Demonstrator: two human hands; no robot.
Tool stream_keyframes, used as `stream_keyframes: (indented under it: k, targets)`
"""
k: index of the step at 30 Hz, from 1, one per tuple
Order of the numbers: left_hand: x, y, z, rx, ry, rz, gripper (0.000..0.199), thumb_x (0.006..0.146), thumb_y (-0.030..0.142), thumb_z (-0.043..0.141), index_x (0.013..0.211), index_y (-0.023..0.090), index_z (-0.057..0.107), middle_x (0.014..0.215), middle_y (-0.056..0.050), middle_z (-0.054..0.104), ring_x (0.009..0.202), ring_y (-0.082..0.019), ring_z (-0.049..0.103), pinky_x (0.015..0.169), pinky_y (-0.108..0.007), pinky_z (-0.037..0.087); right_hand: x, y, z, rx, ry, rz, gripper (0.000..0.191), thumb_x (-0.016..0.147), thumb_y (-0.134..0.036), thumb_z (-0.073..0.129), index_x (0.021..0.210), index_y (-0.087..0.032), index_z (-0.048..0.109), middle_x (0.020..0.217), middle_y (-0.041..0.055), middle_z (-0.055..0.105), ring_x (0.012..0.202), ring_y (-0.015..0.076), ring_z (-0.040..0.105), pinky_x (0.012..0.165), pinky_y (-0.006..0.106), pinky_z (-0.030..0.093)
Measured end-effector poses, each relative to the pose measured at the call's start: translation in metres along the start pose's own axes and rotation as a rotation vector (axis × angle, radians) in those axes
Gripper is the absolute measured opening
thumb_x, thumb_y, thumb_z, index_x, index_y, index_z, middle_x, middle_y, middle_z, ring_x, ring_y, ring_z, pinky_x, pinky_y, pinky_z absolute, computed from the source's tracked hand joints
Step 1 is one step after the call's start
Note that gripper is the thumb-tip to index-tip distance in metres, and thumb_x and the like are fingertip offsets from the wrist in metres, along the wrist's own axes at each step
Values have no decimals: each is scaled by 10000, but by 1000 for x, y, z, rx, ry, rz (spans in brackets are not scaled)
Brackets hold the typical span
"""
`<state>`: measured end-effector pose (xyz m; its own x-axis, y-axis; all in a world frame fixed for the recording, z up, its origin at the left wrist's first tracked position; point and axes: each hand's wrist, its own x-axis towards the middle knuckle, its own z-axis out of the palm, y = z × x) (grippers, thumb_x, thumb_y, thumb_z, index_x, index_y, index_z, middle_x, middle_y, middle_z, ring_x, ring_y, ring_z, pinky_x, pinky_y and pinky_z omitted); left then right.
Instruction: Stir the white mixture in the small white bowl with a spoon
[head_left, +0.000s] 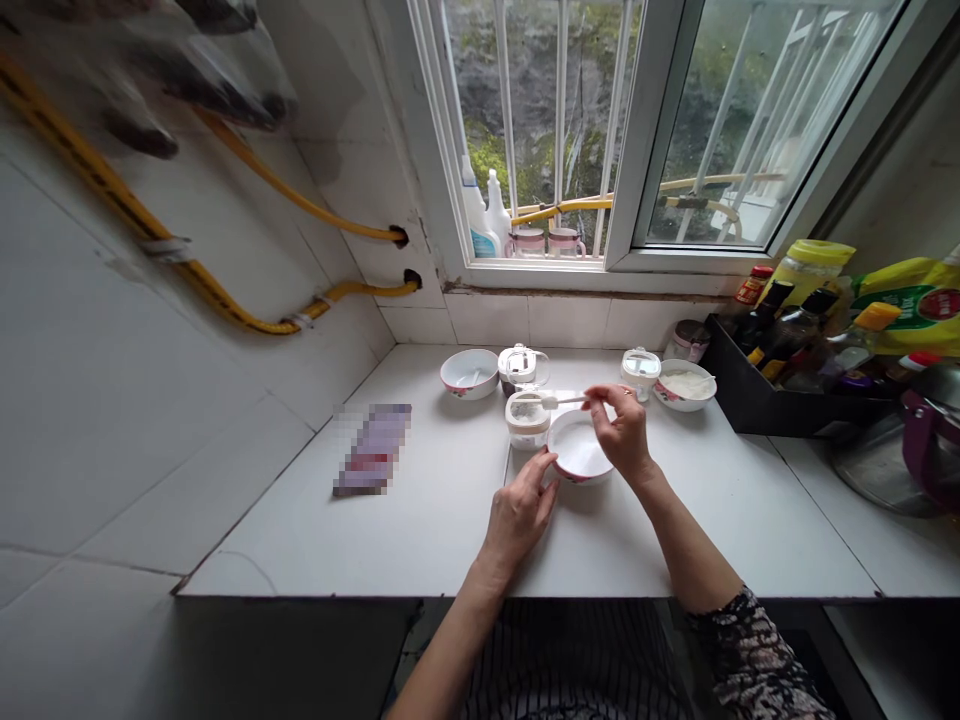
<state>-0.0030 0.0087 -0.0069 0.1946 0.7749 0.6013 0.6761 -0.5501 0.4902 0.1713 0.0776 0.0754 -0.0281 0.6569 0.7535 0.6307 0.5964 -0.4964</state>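
Observation:
A white bowl (582, 446) with a red pattern near its base stands on the counter before me. My left hand (523, 505) has its fingertips against the bowl's left rim. Above the bowl, my right hand (621, 430) pinches the handle of a small white spoon (551, 401). The spoon points left, its end over an open seasoning jar (528, 420) that holds something white. Behind it stands a second jar (519, 368) with dark contents and a clear lid. Any contents of the bowl are too pale to make out.
A patterned bowl (469, 376) holds a spoon at the back left. A lidded jar (640, 372) and a bowl of white powder (685, 386) stand back right, beside a black bottle box (787, 400). A metal pot (885, 465) is far right; a blurred purple packet (373, 450) lies left.

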Motion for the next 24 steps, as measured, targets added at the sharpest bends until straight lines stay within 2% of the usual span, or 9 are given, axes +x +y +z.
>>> stream_keyframes:
  k: [2,4,7,11,14,19,24]
  targets:
    - [0,0,-1,-2,-11,-10,402,906,113,560,1286,234,518,1231,-78,697,707,-140,716,703,-253,592,1,6,-6,0,-9,104,163,848,-189,489,800,-232,639,667,9,692,732,215,622,850,369,445]
    - [0,0,-2,-1,-20,-16,402,904,113,561,1285,238,523,1217,-70,703,694,-137,714,698,-250,590,0,12,-8,-25,-74,160,168,795,-170,484,724,-233,623,628,0,668,669,200,594,856,363,440]
    - [0,-1,-2,-2,-20,-14,410,903,109,565,1289,239,527,1187,-65,714,756,-151,728,714,-248,589,-2,16,-4,-66,-196,180,174,759,-156,478,668,-226,609,589,-12,640,578,165,551,898,360,419]
    - [-1,-1,-2,-10,-21,-19,416,906,112,562,1299,243,523,1183,-64,714,805,-160,734,720,-251,590,-6,14,5,-87,-290,175,167,744,-160,478,657,-217,608,594,-6,649,569,149,547,912,354,409]
    - [-1,-2,-2,-10,-29,-31,422,906,114,559,1303,250,523,1208,-65,705,812,-160,734,724,-255,591,-7,12,7,-28,-301,223,162,717,-163,466,623,-214,589,570,-6,637,558,145,542,846,329,430]
    - [-1,-1,-2,-8,-34,-28,419,908,116,561,1304,246,520,1203,-68,707,799,-158,733,733,-259,592,-3,13,0,158,-269,399,154,670,-187,453,603,-219,588,485,-28,580,495,136,516,568,250,408]
    - [0,0,-3,0,-28,-24,420,906,113,566,1303,244,522,1202,-72,708,793,-162,734,729,-262,596,0,16,-3,275,-204,520,146,638,-228,471,600,-215,611,470,-32,582,499,143,538,562,257,428]
